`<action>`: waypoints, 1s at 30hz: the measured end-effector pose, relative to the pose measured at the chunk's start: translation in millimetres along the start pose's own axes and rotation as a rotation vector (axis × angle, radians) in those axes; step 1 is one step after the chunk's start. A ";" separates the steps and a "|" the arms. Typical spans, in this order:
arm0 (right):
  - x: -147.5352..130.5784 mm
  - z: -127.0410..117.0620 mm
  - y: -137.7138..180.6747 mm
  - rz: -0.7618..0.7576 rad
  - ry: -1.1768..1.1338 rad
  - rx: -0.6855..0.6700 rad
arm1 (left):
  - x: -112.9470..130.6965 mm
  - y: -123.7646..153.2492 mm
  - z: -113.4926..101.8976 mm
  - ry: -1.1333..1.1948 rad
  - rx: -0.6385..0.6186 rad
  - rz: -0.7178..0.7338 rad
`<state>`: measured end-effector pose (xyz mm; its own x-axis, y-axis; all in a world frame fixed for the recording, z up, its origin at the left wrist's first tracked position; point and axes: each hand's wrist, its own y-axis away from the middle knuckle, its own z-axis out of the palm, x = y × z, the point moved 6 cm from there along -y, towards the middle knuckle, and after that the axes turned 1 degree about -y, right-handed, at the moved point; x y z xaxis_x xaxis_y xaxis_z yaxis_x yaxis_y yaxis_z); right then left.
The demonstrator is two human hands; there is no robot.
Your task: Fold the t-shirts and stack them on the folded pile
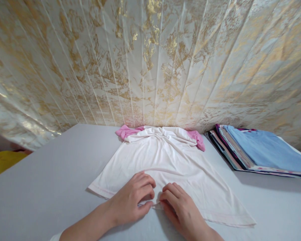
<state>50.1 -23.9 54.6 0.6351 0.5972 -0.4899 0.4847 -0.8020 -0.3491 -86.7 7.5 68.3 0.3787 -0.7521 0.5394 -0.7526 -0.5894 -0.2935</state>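
Observation:
A white shirt (155,159) with short pink sleeves lies spread on the table, its hem toward me and its top bunched in folds at the far end. Both my hands are at the middle of the hem, close together. The fingers of my left hand (137,195) are curled over the fabric, with the thumb at the hem's edge. My right hand (177,204) pinches the hem just to the right, its fingers bent and pressed together. Part of the hem is hidden behind the hands. The hem corners lie flat at either side.
On the right of the white table (52,167) sits a stack of folded clothes (266,149), a light blue one on top. Yellow cloth (6,162) shows at the far left, beyond the table's edge. A gold-patterned curtain (150,67) hangs behind the table.

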 end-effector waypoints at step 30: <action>-19.4 -2.2 3.3 -0.150 -0.054 -0.091 | 1.5 8.7 5.2 0.006 -0.123 0.032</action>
<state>40.7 -38.1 64.8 0.5195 0.7066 -0.4804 0.6260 -0.6975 -0.3489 -89.9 -0.3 62.5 0.3502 -0.7681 0.5361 -0.8249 -0.5240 -0.2119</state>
